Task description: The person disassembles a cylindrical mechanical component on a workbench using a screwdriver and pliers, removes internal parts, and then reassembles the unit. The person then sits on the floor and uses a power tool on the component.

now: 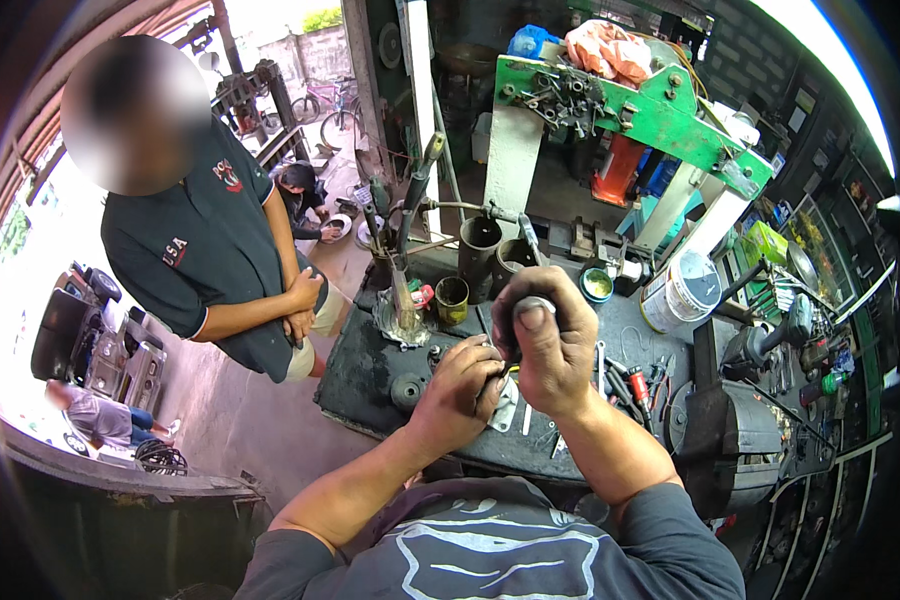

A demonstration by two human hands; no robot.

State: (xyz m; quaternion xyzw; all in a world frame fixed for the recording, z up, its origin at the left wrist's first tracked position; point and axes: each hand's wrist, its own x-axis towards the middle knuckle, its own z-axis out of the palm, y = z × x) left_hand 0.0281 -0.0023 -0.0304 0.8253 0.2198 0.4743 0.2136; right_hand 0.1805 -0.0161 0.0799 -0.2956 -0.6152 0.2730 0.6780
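Landmark: yellowish can (452, 300). Nearer than it, right hand (560, 350) curled tight round a round-ended metal piece (536, 303); left hand (457, 395) just beside, fingers drawn in, contents cannot be told. Judged risk: blackened, possibly slick fingers could drop the piece among loose tools (638, 385), right of can. Surface (355, 370): edge and some open room left of can; bystander (205, 250) beyond.

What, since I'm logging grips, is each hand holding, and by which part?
The right hand grips a metal-looking piece, thumb at its rounded end; the fist hides the rest. Whether the left hand holds anything cannot be told.
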